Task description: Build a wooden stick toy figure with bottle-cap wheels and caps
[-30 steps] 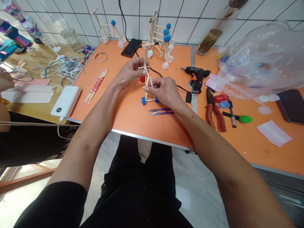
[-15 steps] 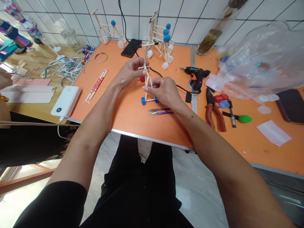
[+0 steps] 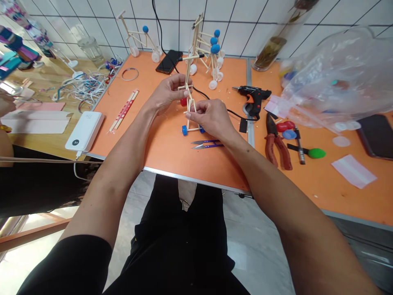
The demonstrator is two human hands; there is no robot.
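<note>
Head camera looks down at two bare arms over an orange table (image 3: 172, 164). The left hand (image 3: 167, 94) is curled, and its fingers pinch the top of a small stick model (image 3: 189, 107). The right hand (image 3: 211, 119) pinches the lower part of the same model with its fingertips, so the model stands up between the two hands. It has blue wheels (image 3: 184, 130) at the bottom, and a red piece (image 3: 183, 101) shows behind it. Just below the right hand lie purple-handled thread snips (image 3: 206, 144). To the left are chopsticks in a paper sleeve (image 3: 123, 110) and a white power bank (image 3: 84, 131). To the right are red-handled pliers (image 3: 276, 143), a black glue gun (image 3: 253, 96) and a clear plastic bag (image 3: 334, 82). Farther off, a black phone (image 3: 168, 61) and more stick models with blue balls (image 3: 215, 61) sit by the white tile wall (image 3: 245, 24).
</note>
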